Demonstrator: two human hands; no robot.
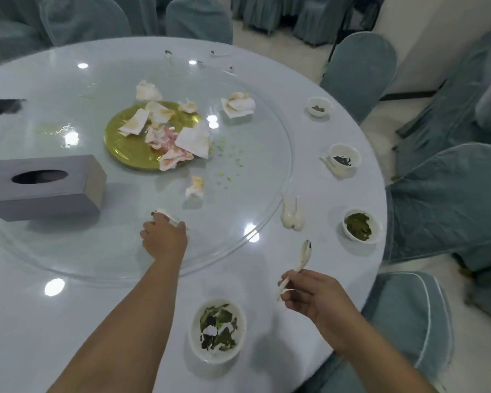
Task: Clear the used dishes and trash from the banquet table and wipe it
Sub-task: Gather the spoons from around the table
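Observation:
My left hand (pixel 163 236) reaches onto the glass turntable (pixel 267 171) and grips a white spoon (pixel 165 214) lying there. My right hand (pixel 309 293) holds white spoons (pixel 302 258) by their handles above the table edge. A white cup with tea leaves (pixel 217 329) stands between my arms. Three more used cups (pixel 359 226) (pixel 344 158) (pixel 319 106) line the right rim. Two white spoons (pixel 291 217) lie beside the turntable. Several crumpled stained napkins (pixel 193 140) lie on and around a gold plate (pixel 125 146).
A grey tissue box (pixel 44 187) sits on the left of the turntable. Green crumbs (pixel 227 163) are scattered on the glass. Blue-covered chairs (pixel 357 69) ring the round white table (pixel 40 321), close on the right.

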